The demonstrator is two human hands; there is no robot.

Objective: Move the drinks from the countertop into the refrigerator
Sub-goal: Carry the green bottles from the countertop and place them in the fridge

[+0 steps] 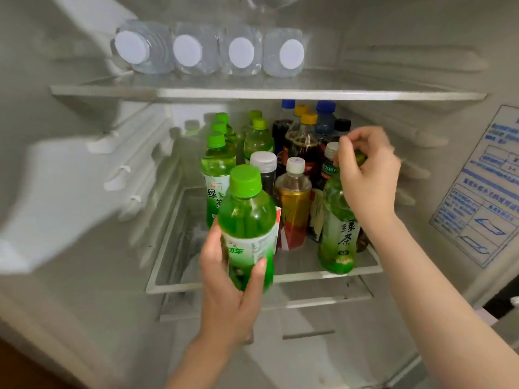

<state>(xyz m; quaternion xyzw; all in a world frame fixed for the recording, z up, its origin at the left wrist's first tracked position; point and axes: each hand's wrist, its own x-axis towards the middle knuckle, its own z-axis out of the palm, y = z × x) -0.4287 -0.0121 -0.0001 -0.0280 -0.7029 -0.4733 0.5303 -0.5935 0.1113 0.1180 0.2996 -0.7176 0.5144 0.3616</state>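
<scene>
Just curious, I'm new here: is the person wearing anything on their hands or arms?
Nothing shows. The left hand and right hand are bare, without gloves, rings or watch, and both forearms are bare to the picture's edge; no sleeve is in view.
</scene>
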